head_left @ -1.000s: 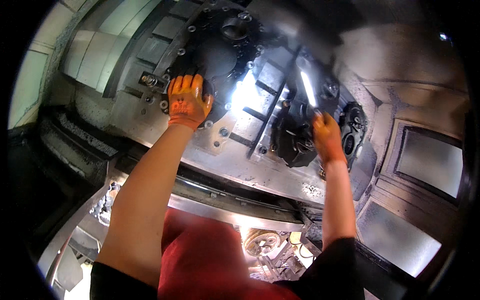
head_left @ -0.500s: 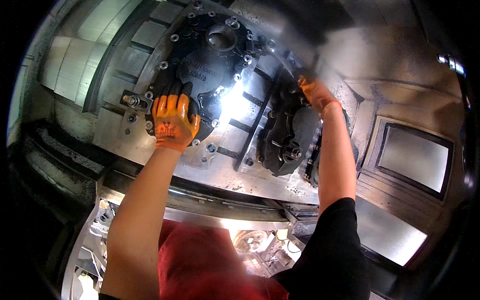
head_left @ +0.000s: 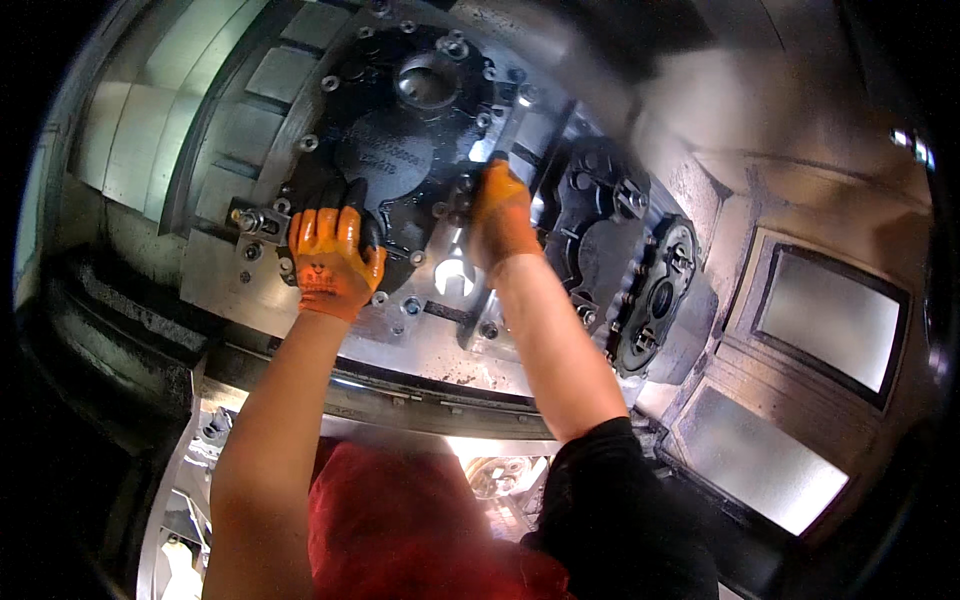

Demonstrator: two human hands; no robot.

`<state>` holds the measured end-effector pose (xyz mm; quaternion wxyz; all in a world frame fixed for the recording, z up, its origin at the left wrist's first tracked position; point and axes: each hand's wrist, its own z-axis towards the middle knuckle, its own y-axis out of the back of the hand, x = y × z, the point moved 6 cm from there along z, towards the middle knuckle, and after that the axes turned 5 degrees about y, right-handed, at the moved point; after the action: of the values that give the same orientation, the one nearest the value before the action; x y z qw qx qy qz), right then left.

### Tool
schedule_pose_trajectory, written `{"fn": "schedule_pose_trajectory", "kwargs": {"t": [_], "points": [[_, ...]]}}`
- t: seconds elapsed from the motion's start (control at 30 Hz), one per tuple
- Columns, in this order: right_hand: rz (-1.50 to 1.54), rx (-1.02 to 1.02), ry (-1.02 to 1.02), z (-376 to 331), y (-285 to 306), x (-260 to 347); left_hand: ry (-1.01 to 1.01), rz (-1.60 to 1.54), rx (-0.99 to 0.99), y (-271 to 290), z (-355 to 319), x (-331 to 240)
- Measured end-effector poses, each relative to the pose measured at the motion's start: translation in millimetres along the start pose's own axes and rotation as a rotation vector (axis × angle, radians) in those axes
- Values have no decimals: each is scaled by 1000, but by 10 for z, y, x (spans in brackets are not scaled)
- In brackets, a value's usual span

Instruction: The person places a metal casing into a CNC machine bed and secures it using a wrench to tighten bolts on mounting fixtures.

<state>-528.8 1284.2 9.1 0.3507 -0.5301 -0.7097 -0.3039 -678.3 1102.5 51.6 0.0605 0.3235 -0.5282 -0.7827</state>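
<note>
Black casting (head_left: 385, 160) lies under the wide, flat left hand (head_left: 333, 252) while the right hand (head_left: 502, 212) grips a spanner (head_left: 516, 128), apparently working a nut (head_left: 527, 94), probably needing re-seating next.

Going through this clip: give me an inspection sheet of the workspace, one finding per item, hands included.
Surface: slotted metal bed, plate along its front.
Job's things: large black casting ringed with fasteners; wrench beside it, upper end at a fastener.
Other parts: lobed black casting and narrow dark casting to the right.
Clutter: dark specks near the front edge.
Left hand: orange glove, fingers spread on the large casting's lower part.
Right hand: orange glove, closed around the wrench.
Cables: nothing seen clearly.
Surroundings: metal enclosure, framed grey panel at right.
</note>
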Motion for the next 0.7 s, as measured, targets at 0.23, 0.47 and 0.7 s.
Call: {"fn": "schedule_pose_trajectory", "kwargs": {"t": [0.23,0.47,0.7], "points": [[-308,167,125,-97,585,649,20,62,3,25,-10,67],[-564,371,-28,248,911,887,24,-8,31,4,70,0],[318,106,-291,-182,-227,190,11,50,-67,25,26,111]]}}
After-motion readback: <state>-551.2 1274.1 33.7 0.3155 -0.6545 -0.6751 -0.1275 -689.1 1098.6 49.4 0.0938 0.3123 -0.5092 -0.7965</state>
